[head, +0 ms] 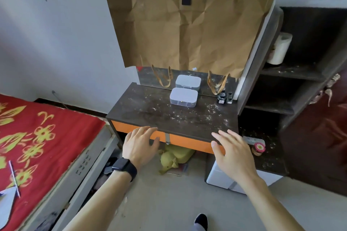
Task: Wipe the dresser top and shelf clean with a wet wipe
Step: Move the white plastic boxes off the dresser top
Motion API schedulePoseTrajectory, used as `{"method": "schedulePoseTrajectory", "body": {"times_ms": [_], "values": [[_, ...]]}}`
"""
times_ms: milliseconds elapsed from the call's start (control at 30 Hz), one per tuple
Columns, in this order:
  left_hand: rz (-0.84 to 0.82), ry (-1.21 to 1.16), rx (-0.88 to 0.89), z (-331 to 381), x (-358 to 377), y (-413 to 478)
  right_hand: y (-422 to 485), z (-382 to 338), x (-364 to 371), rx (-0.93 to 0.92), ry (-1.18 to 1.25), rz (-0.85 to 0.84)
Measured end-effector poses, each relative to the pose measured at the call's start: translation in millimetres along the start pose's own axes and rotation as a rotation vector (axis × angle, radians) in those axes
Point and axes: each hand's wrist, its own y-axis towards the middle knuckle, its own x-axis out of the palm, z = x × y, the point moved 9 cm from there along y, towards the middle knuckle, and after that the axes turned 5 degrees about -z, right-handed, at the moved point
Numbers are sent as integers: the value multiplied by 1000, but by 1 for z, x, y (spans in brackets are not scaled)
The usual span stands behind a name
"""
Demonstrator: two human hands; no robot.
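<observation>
The dark dresser top is speckled with pale dust and crumbs, thickest toward its right side. A translucent lidded box stands near the back, by the mirror. Two small dark bottles stand at the back right corner. My left hand, with a black watch on its wrist, hovers in front of the orange drawer, fingers spread and empty. My right hand is open and empty at the dresser's front right corner. To the right, a low dusty shelf holds a small round pink-topped item. No wet wipe is visible.
Crumpled brown paper covers most of the mirror. Dark shelves on the right carry dust and a white roll. A bed with a red floral cover lies to the left. A yellow bag sits under the dresser, a white box under the low shelf.
</observation>
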Motion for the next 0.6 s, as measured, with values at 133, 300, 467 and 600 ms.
{"method": "schedulePoseTrajectory", "body": {"times_ms": [133,300,467,600], "values": [[-55,16,-69,1,17,60,68,23,26,-1,23,-79],[-118,-49,-149,-3,44,126,136,47,70,-5,41,-199],[-252,-224,-304,-6,95,190,190,73,128,-3,7,-320],[-380,-481,-439,-5,154,242,228,91,182,40,-45,-527]]}}
